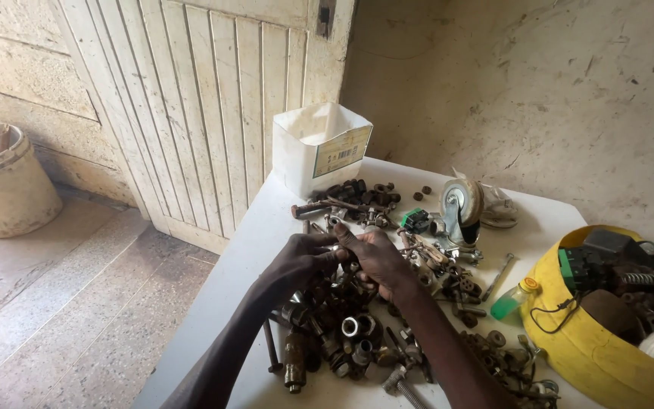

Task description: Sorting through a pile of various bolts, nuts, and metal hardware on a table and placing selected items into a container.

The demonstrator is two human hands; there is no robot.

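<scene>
Small metal fitting (337, 247), too tiny to ID, sits pinched between both hands over the heap of rusty nuts, bolts & pipe fittings (357, 318) on the white table (228, 273). Left hand (297, 261) & right hand (376, 257): fingers curled tight, tips meeting on it. White cut-open plastic container (319, 148) at 12 o'clock; grey caster wheel (461, 204) at 2; yellow plastic tub (592, 348) at 4.

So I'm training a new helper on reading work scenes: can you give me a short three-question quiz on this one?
1. True or false: both hands meet over the pile of metal parts.
2. Which stands behind the pile: A) white carton B) red bucket C) glass jar?
3. What colour is the tub at the table's right edge?

Key: 1 true; 2 A; 3 yellow.
</scene>
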